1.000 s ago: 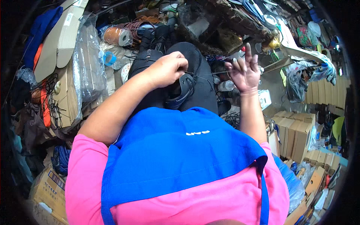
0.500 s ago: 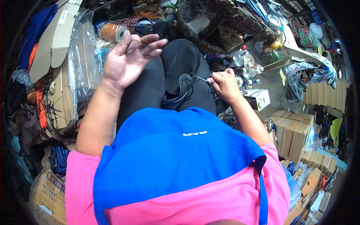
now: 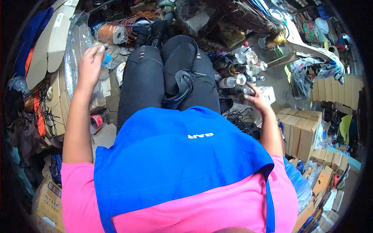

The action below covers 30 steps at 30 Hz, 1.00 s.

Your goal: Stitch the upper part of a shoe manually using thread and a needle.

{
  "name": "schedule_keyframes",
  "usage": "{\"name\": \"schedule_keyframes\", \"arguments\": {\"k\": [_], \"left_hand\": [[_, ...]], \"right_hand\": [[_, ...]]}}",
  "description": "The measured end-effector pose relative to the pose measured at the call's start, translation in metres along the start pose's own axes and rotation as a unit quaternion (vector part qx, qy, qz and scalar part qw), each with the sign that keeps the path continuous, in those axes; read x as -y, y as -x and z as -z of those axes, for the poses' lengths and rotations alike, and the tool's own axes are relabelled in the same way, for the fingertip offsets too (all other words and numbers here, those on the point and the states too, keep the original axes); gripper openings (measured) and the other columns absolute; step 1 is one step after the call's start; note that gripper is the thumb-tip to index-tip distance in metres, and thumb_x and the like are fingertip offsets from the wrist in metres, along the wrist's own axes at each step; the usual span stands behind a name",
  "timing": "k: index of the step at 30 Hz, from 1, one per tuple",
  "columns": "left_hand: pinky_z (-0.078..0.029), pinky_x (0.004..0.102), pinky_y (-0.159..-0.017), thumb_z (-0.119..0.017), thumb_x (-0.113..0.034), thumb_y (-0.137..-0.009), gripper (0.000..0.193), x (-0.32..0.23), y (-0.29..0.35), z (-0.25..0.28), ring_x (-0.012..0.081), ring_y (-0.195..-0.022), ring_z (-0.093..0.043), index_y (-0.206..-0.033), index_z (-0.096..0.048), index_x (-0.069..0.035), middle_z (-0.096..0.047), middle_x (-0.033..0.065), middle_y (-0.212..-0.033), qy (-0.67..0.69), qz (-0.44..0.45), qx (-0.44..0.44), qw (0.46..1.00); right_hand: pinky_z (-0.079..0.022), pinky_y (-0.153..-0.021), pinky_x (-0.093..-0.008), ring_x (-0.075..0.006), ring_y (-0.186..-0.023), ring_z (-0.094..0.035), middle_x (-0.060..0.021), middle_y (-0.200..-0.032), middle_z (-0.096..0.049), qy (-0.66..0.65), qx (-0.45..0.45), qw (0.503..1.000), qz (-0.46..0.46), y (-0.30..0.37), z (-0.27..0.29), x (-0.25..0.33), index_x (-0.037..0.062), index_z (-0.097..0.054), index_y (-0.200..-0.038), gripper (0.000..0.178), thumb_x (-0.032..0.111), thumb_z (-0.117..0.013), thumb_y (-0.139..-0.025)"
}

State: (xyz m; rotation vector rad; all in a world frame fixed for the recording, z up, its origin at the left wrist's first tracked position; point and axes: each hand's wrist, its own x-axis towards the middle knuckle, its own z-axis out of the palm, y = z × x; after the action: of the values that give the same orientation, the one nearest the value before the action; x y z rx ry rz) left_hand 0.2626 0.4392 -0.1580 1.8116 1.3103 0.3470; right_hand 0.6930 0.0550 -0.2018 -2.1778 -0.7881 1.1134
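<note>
A black shoe (image 3: pixel 179 58) is wedged between my thighs, its padded dark collar (image 3: pixel 184 82) turned toward me. At its right edge a thin metal tool (image 3: pixel 200 73), like a needle or awl, lies over my right thigh with no hand on it. Out to the left, my left hand (image 3: pixel 91 66) is raised with its fingers curled together, right beside a clear bottle's blue cap (image 3: pixel 106 59); what it pinches, if anything, is hidden. My right hand (image 3: pixel 258 100) is out to the right, fingers apart, near several small bottles (image 3: pixel 233 81), and no held thing shows in it.
An orange thread spool (image 3: pixel 110 34) in plastic sits beyond my left knee. Plastic-wrapped cardboard (image 3: pixel 83 54) stands at the left. A white box (image 3: pixel 268 94) is close to my right hand, with upright cartons (image 3: pixel 299 134) behind it. Black cords (image 3: pixel 241 116) lie by my right thigh.
My left hand has swung outward to the left, down beside the blue-capped bottle. My right hand has let go of the thin metal tool and moved right, its fingers spreading.
</note>
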Motion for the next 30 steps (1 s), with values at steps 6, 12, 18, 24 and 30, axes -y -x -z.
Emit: {"name": "schedule_keyframes", "arguments": {"k": [6, 12, 18, 24, 30], "left_hand": [[-0.044, 0.0436, -0.091, -0.08, -0.041, -0.062, 0.075, -0.105, 0.103, -0.067, 0.0368, -0.106, -0.054, -0.123, -0.049, -0.01, -0.045, 0.0155, -0.124, -0.187, -0.32, 0.094, 0.924], [-0.048, 0.0429, -0.077, -0.073, -0.034, -0.065, 0.056, -0.097, 0.098, -0.11, 0.034, -0.086, -0.061, -0.106, -0.049, -0.004, -0.057, 0.016, -0.099, -0.299, -0.315, 0.148, 0.889], [-0.05, 0.0443, -0.075, -0.069, -0.028, -0.069, 0.047, -0.06, 0.105, -0.115, 0.037, -0.081, -0.062, -0.105, -0.051, -0.005, -0.063, 0.02, -0.086, -0.155, -0.304, 0.171, 0.924], [-0.049, 0.0429, -0.077, -0.071, -0.036, -0.07, 0.049, -0.076, 0.099, -0.103, 0.0356, -0.087, -0.061, -0.104, -0.057, -0.003, -0.062, 0.0208, -0.093, -0.213, -0.32, 0.21, 0.899], [-0.05, 0.0387, -0.083, -0.065, -0.019, -0.077, 0.023, -0.093, 0.047, -0.105, 0.032, -0.095, -0.06, -0.098, -0.064, -0.008, -0.059, 0.0109, -0.106, -0.027, -0.424, 0.096, 0.9]], "right_hand": [[-0.045, -0.09, -0.0366, -0.0267, -0.108, -0.056, -0.0159, -0.121, -0.054, 0.139, -0.027, 0.959, 0.243, -0.017, -0.038, 0.141, 0.0126, -0.049, -0.133, 0.066, 0.029, -0.074, -0.074], [-0.05, -0.072, -0.0348, -0.024, -0.078, -0.063, -0.0126, -0.083, -0.063, 0.386, -0.023, 0.871, 0.304, -0.045, -0.102, 0.233, 0.0068, -0.061, -0.115, 0.064, 0.046, -0.077, -0.067], [-0.043, -0.056, -0.0288, -0.0087, -0.062, -0.051, -0.0051, -0.064, -0.057, 0.252, 0.073, 0.947, 0.186, -0.024, -0.113, 0.216, 0.0002, -0.06, -0.083, 0.038, 0.033, -0.076, -0.075], [-0.045, -0.062, -0.0302, -0.0154, -0.068, -0.056, -0.0076, -0.074, -0.061, 0.061, 0.054, 0.97, 0.228, -0.04, -0.127, 0.173, 0.0011, -0.061, -0.083, 0.027, 0.023, -0.076, -0.074], [-0.048, -0.068, -0.0369, -0.029, -0.078, -0.06, -0.0147, -0.085, -0.059, 0.152, -0.088, 0.929, 0.324, 0.0, -0.122, 0.188, 0.002, -0.058, -0.088, 0.035, 0.027, -0.076, -0.071]]}}
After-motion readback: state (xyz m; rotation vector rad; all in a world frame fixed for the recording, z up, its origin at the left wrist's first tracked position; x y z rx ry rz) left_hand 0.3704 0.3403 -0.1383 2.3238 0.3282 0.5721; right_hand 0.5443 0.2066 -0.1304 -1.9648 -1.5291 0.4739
